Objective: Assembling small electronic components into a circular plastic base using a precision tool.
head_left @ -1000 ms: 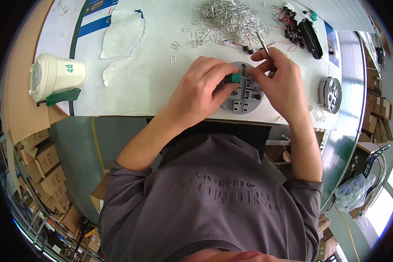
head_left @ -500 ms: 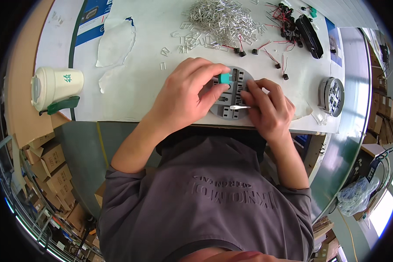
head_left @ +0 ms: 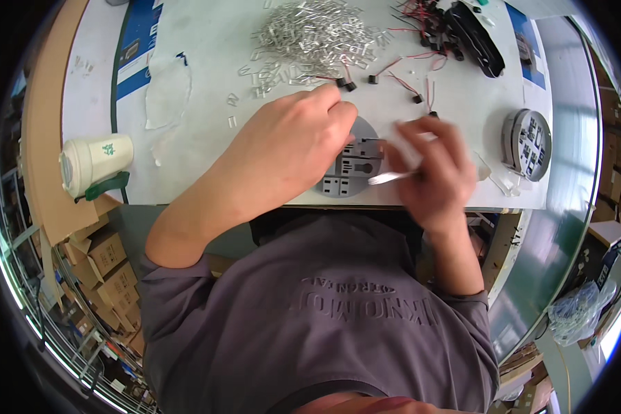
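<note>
Left hand has swung forward over upper-left edge of grey disc; from my remote seat, can't tell whether it holds anything. Right hand, blurred, holds pale-tipped tool roughly sideways, tip toward disc. Disc between hands, nearer left.

At the left of my bench I see a cream lidded cup – a dark green piece sits against its near side. Farther off lies a torn white sheet, with a blue printed sheet left of it. Cardboard boxes crowd my near left – a crumpled plastic bag my near right.
</note>
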Motion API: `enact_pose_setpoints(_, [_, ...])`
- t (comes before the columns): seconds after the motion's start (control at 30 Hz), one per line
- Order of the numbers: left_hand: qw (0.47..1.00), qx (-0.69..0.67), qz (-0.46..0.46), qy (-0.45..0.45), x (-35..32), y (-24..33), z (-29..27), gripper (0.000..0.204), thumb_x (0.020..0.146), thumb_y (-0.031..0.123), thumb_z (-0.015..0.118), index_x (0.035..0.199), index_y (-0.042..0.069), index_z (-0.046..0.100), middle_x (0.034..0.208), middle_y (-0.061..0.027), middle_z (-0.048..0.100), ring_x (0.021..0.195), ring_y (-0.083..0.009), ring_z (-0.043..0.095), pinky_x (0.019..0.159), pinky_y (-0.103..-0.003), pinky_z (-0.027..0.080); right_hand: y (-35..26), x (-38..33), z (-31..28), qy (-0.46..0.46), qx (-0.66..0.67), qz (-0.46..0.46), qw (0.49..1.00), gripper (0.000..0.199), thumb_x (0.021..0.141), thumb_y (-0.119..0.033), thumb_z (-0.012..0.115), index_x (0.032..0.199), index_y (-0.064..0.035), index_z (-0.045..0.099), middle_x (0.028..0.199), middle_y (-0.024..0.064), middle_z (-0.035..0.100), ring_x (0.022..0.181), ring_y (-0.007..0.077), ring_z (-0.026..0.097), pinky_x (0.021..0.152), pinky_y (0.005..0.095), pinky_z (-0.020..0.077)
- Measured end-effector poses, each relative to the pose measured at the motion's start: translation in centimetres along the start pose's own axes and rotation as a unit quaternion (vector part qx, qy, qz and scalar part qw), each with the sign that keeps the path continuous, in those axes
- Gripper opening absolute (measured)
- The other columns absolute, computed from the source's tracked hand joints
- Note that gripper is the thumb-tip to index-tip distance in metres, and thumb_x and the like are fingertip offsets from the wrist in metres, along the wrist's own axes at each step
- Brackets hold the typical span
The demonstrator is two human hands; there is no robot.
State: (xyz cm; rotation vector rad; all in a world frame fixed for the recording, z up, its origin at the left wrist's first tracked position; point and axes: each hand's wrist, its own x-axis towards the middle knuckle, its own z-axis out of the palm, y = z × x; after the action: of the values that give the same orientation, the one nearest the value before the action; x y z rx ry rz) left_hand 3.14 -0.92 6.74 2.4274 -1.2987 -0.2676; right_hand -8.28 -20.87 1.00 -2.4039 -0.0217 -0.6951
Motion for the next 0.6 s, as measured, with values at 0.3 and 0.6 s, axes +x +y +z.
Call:
enact_pose_setpoints(0.3, [0.998,-0.034,0.014,0.048,0.0,-0.3,1.0,0.019,0.088,0.006,0.077,0.104,0.007,0.067,0.095,-0.0078,0.063,0.072,-0.0232,0.062,0.069,-0.036,0.055,2.2,1.4,-3.0,-0.012,0.017,0.159,0.987,0.025,0.087,0.005,0.081,0.112,-0.0019,0.08,0.104,0.0077,0.076,0.07,0.0099,0.055,0.064,0.022,0.0439])
enact_pose_setpoints(0.6, [0.966,-0.157,0.102,0.177,-0.3,2.2,-1.0,0.036,0.083,0.0,0.084,0.118,0.004,0.076,0.106,-0.0077,0.074,0.076,-0.0161,0.065,0.069,-0.028,0.053,-2.7,1.3,-4.6,-0.107,0.369,0.259,0.886,0.022,0.091,0.007,0.079,0.112,0.0043,0.077,0.104,0.0084,0.075,0.074,0.0094,0.057,0.066,0.0211,0.0461])
